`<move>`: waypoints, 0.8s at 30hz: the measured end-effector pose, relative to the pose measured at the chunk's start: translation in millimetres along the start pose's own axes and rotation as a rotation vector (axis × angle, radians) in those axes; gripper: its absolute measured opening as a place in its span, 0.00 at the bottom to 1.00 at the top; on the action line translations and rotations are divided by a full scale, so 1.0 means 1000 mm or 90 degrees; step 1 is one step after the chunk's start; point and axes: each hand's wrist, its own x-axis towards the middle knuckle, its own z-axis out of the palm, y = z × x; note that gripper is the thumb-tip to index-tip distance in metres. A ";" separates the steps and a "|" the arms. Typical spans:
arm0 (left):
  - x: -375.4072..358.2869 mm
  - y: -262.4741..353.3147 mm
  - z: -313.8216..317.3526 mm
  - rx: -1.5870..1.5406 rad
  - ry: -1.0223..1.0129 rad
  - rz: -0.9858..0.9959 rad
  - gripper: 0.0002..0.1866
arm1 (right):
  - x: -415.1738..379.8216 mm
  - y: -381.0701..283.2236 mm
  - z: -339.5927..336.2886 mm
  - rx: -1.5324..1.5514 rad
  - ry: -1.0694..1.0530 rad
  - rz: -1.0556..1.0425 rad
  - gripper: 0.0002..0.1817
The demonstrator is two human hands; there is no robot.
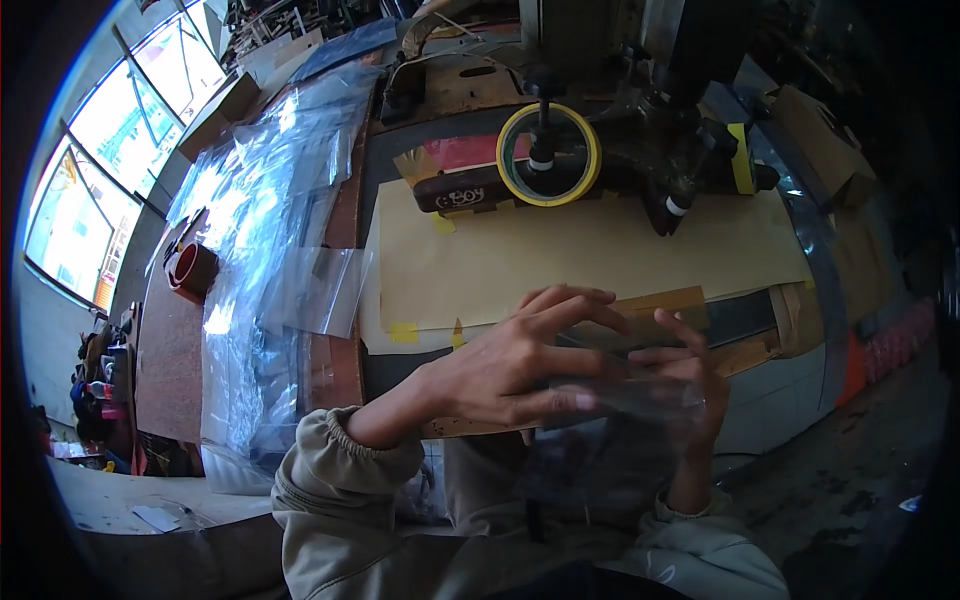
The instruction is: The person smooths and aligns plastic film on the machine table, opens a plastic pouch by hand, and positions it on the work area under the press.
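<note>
Clear thin plastic bag (640, 400) sits pinched between my hands just above my lap, in front of the brown-paper-covered bench (600, 250). My left hand (510, 365) pinches its edge, fingers fanned; my right hand (690, 390) pinches the far side. Slick film could slip free, I judge.

Both arms come up from the bottom of the view in loose grey sleeves gathered at the wrists. The left hand (510, 365) reaches across from the left, palm turned down, its fingers (575, 300) spread and curved, the thumb stretched out to the right. The right hand (685, 385) stands upright just beside it, fingers bent inward toward the left hand, with the two sets of fingertips close together, pinching.
</note>
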 end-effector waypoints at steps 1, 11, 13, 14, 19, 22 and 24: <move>-0.003 -0.003 0.007 -0.103 -0.010 -0.044 0.29 | -0.002 0.000 0.004 0.035 0.033 -0.003 0.08; -0.005 0.007 0.010 -0.365 -0.077 -0.364 0.21 | 0.005 -0.047 -0.004 0.295 0.062 0.474 0.26; -0.004 -0.002 0.012 -0.261 -0.058 -0.377 0.18 | -0.002 -0.023 0.002 0.231 0.026 0.485 0.26; -0.007 -0.010 0.014 -0.206 -0.063 -0.394 0.17 | -0.005 -0.014 0.005 0.199 0.007 0.488 0.25; -0.021 -0.025 0.024 -0.174 -0.012 -0.392 0.13 | -0.011 -0.023 0.020 -0.078 0.077 0.330 0.35; -0.015 -0.015 0.019 -0.124 0.001 -0.467 0.13 | -0.014 -0.025 0.012 -0.296 0.034 0.129 0.40; -0.012 -0.011 0.016 -0.138 -0.013 -0.490 0.13 | -0.003 -0.028 0.004 -0.441 0.079 0.010 0.41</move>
